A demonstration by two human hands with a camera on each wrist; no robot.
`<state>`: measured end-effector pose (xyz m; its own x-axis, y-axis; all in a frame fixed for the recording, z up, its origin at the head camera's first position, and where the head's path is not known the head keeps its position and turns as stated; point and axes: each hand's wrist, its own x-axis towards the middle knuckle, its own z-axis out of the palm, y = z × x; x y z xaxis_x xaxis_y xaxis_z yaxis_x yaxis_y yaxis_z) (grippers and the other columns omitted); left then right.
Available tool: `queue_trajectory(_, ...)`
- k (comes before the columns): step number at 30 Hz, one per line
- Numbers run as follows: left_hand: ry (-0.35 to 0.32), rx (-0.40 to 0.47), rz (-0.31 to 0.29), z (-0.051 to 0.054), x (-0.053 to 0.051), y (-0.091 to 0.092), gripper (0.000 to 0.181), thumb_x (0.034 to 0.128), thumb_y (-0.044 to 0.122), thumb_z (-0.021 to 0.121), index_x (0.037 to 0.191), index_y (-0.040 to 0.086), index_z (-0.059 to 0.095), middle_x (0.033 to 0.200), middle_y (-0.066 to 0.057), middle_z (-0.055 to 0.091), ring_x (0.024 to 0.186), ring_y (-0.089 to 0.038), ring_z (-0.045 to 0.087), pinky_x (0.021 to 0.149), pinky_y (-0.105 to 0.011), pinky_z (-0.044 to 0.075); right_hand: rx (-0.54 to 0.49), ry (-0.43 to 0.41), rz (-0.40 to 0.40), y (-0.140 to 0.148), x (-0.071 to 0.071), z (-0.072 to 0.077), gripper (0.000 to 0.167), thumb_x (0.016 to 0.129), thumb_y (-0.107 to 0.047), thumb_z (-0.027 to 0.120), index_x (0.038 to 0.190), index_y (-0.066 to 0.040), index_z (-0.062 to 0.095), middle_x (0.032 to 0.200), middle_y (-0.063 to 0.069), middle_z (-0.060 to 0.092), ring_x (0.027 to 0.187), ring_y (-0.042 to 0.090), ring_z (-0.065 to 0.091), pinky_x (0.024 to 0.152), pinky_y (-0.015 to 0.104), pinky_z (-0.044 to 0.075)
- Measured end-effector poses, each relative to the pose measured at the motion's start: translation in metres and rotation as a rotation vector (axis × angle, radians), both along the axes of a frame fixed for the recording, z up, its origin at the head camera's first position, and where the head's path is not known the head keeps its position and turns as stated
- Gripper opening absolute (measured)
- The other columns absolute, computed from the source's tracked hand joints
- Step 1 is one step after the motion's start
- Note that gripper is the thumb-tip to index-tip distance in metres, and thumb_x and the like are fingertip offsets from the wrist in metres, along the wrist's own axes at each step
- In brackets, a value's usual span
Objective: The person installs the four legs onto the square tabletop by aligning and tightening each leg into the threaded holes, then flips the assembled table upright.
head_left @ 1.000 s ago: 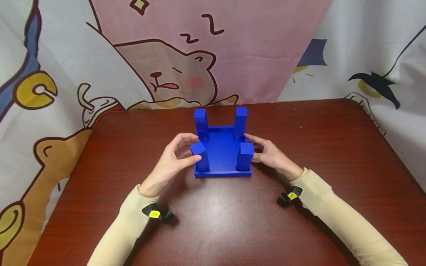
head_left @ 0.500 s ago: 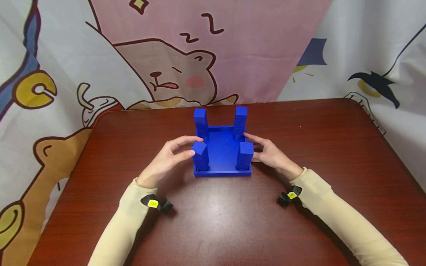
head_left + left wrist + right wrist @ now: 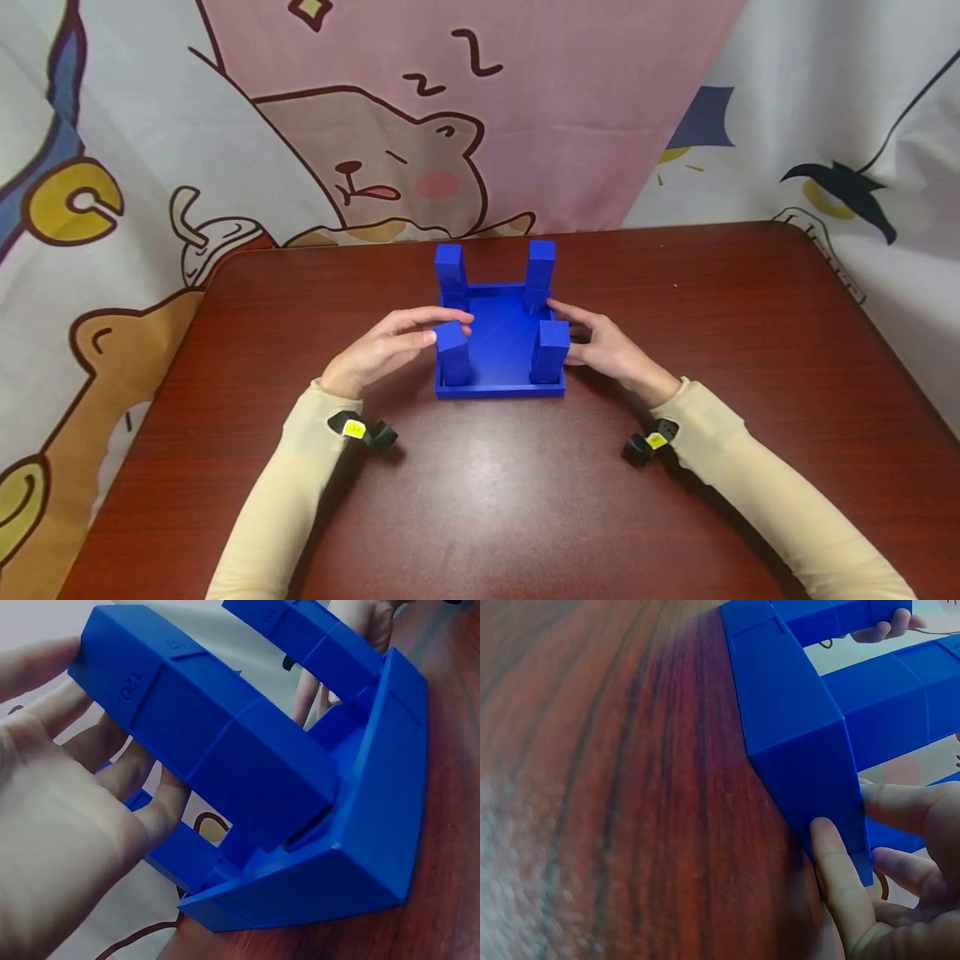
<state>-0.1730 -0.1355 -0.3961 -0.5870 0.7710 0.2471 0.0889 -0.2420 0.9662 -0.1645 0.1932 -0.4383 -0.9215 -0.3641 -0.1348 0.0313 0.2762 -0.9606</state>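
Note:
A square blue tray [image 3: 498,342] with raised rims lies on the table in the head view, a blue post standing at each corner. My left hand [image 3: 367,354] holds the near-left post [image 3: 454,362] near its top, thumb on its left side, fingers behind. That post sits slightly twisted against the rim; the left wrist view shows "120" marked on the post [image 3: 180,712]. My right hand [image 3: 611,350] grips the tray's right wall, with a finger [image 3: 836,862] against the outer face of the blue wall [image 3: 802,772]. Its other fingertips are partly hidden.
The near-right post [image 3: 551,354], far-left post [image 3: 451,275] and far-right post [image 3: 539,275] stand upright. Beneath everything is a dark reddish wooden table [image 3: 495,500]. A printed curtain [image 3: 570,125] hangs along the table's back edge.
My left hand has shifted round the near-left post, its fingers reaching farther right behind it and the thumb moving back to the left side. The post has turned slightly. My right hand stays put.

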Motion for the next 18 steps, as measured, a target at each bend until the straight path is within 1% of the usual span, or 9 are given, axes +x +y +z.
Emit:
queue_trajectory(2,0.019,-0.011,0.025,0.001,0.003,-0.001,0.039,0.0982,0.002,0.042,0.135,-0.012,0.047,0.133,-0.025,0.051,0.127,-0.036,0.044,0.109,-0.045,0.027,0.006,0.000,0.000,0.000,0.000,0.000,0.069,0.089,0.002,0.066,0.150,-0.008,0.036,0.136,0.027,0.047,0.117,0.039,0.052,0.077,0.033,0.055)
queue_trajectory(4,0.041,-0.039,0.066,0.001,0.007,-0.003,0.040,0.0997,0.007,0.044,0.137,-0.007,0.047,0.133,-0.027,0.051,0.128,-0.035,0.044,0.109,-0.045,0.028,0.013,-0.001,0.001,0.000,0.000,0.000,0.069,0.089,0.002,0.066,0.150,-0.008,0.036,0.136,0.027,0.047,0.118,0.039,0.052,0.077,0.033,0.055)
queue_trajectory(6,0.060,-0.067,0.120,0.002,0.012,-0.005,0.042,0.0999,0.012,0.049,0.139,-0.003,0.047,0.133,-0.026,0.051,0.129,-0.034,0.044,0.108,-0.044,0.031,0.012,-0.002,0.003,0.000,0.000,0.000,0.069,0.089,0.001,0.066,0.150,-0.008,0.035,0.136,0.028,0.046,0.118,0.040,0.051,0.078,0.034,0.054)
queue_trajectory(9,0.097,-0.093,0.217,0.004,0.020,-0.008,0.045,0.0980,0.014,0.056,0.140,0.000,0.047,0.136,-0.019,0.052,0.128,-0.033,0.046,0.104,-0.041,0.037,0.017,-0.002,0.000,0.001,0.000,0.000,0.068,0.090,0.001,0.065,0.150,-0.008,0.035,0.136,0.028,0.046,0.118,0.040,0.051,0.078,0.034,0.054)
queue_trajectory(11,0.134,-0.094,0.293,0.004,0.025,-0.009,0.047,0.0958,0.010,0.059,0.139,-0.003,0.047,0.135,-0.020,0.053,0.126,-0.032,0.048,0.101,-0.040,0.040,0.019,-0.003,-0.004,0.002,-0.001,0.000,0.068,0.090,0.001,0.065,0.150,-0.008,0.035,0.136,0.028,0.046,0.118,0.040,0.051,0.078,0.033,0.054)
queue_trajectory(15,0.189,-0.085,0.444,0.005,0.036,-0.007,0.042,0.0909,-0.002,0.063,0.131,-0.008,0.051,0.126,-0.028,0.055,0.116,-0.030,0.056,0.096,-0.040,0.045,0.016,-0.013,-0.005,0.001,-0.001,-0.001,0.069,0.089,0.002,0.065,0.150,-0.008,0.035,0.136,0.028,0.046,0.118,0.040,0.050,0.078,0.033,0.054)
queue_trajectory(17,0.211,-0.090,0.504,0.006,0.041,-0.006,0.040,0.0875,-0.008,0.064,0.126,-0.008,0.054,0.122,-0.028,0.057,0.111,-0.028,0.058,0.094,-0.042,0.046,0.011,-0.017,-0.004,0.001,0.000,-0.001,0.069,0.089,0.002,0.065,0.150,-0.008,0.035,0.136,0.028,0.046,0.118,0.040,0.050,0.078,0.033,0.054)
queue_trajectory(18,0.222,-0.098,0.527,0.007,0.043,-0.005,0.039,0.0857,-0.010,0.065,0.124,-0.007,0.055,0.120,-0.026,0.059,0.109,-0.028,0.059,0.093,-0.043,0.047,0.011,-0.019,-0.003,0.001,0.000,-0.001,0.069,0.089,0.002,0.065,0.150,-0.008,0.035,0.136,0.028,0.046,0.118,0.040,0.050,0.078,0.033,0.054)
